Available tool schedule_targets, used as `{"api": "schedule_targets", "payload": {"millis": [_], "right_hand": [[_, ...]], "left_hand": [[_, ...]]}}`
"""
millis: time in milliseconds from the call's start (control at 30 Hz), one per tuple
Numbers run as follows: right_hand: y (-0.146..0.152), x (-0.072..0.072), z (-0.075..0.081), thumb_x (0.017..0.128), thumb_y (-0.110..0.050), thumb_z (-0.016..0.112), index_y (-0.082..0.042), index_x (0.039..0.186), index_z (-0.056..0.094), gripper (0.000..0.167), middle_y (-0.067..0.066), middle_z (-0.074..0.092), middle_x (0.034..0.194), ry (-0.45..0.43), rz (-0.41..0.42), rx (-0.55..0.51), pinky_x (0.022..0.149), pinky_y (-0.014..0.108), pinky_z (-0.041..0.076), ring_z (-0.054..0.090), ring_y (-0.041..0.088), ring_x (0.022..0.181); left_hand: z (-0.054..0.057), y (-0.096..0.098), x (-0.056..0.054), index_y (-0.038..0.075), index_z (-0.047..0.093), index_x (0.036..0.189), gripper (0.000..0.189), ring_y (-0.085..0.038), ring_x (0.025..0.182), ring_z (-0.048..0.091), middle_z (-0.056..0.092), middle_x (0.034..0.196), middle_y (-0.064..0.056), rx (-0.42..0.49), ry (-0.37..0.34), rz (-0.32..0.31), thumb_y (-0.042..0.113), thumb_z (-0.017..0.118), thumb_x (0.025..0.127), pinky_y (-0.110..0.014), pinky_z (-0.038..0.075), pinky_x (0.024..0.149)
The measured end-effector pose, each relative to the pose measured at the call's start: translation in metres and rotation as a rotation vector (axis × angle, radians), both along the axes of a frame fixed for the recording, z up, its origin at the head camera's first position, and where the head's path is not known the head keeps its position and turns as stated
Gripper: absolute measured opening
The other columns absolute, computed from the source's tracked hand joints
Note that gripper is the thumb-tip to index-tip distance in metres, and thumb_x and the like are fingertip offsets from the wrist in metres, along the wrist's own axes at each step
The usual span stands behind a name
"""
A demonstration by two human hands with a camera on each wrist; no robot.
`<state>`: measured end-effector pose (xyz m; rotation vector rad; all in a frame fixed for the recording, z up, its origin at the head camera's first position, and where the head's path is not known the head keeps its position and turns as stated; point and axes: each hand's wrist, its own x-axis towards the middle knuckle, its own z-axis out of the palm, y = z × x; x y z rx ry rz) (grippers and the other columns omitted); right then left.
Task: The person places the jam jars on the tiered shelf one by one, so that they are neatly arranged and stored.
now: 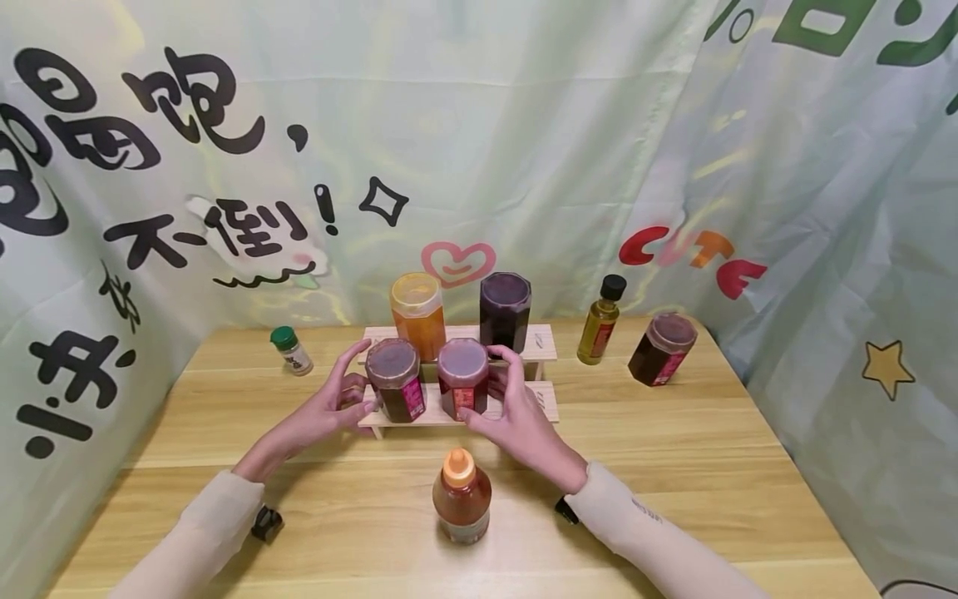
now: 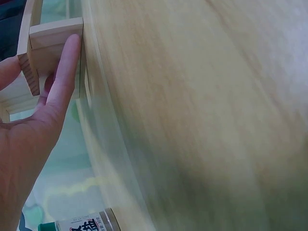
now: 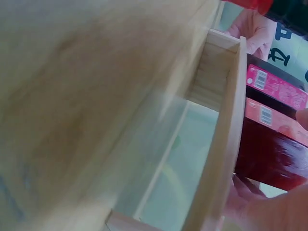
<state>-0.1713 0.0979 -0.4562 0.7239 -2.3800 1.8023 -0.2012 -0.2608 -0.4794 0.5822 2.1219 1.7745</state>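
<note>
A two-step wooden rack (image 1: 452, 419) stands mid-table. On its lower step are two dark red faceted jars: the left jar (image 1: 394, 383) has a magenta label, the right jar (image 1: 461, 383) an orange-red label. My right hand (image 1: 516, 416) holds the right jar, thumb (image 3: 303, 118) on its front and fingers round its right side. My left hand (image 1: 329, 408) grips the rack's left end, thumb at the step's edge and one finger (image 2: 65, 79) along the end piece, beside the left jar. On the upper step stand an amber jar (image 1: 419, 320) and a dark jar (image 1: 505, 312).
An orange-capped squeeze bottle (image 1: 461, 503) stands in front of the rack, between my forearms. To the left is a small green-capped shaker (image 1: 292, 351). An oil bottle (image 1: 601, 324) and another dark jar (image 1: 662, 349) stand right. Printed cloth (image 1: 554, 166) hangs behind the table.
</note>
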Motion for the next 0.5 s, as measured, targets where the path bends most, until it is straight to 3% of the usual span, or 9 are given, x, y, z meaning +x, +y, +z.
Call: {"api": "schedule_targets", "payload": {"millis": [300,500], "right_hand": [[0.008,0.01,0.008,0.089,-0.013,0.093,-0.017,0.162,0.027,0.099,0.017,0.065,0.14,0.025,-0.072,0.075,0.111,0.039,0.055,0.066,0.026,0.13],[0.016,0.015,0.012,0.091,-0.013,0.092,-0.015,0.162,0.026,0.097,0.015,0.066,0.144,0.033,-0.108,0.07,0.104,0.046,0.06,0.07,0.033,0.125]], "left_hand": [[0.0,0.0,-0.001,0.043,0.002,0.174,0.106,-0.046,0.114,0.062,0.05,0.135,-0.036,0.021,-0.011,-0.004,-0.006,0.065,0.105,-0.061,0.066,0.078],[-0.001,0.0,-0.001,0.044,0.002,0.174,0.105,-0.047,0.115,0.061,0.05,0.134,-0.036,0.032,-0.017,-0.008,-0.006,0.065,0.106,-0.061,0.066,0.078]]}}
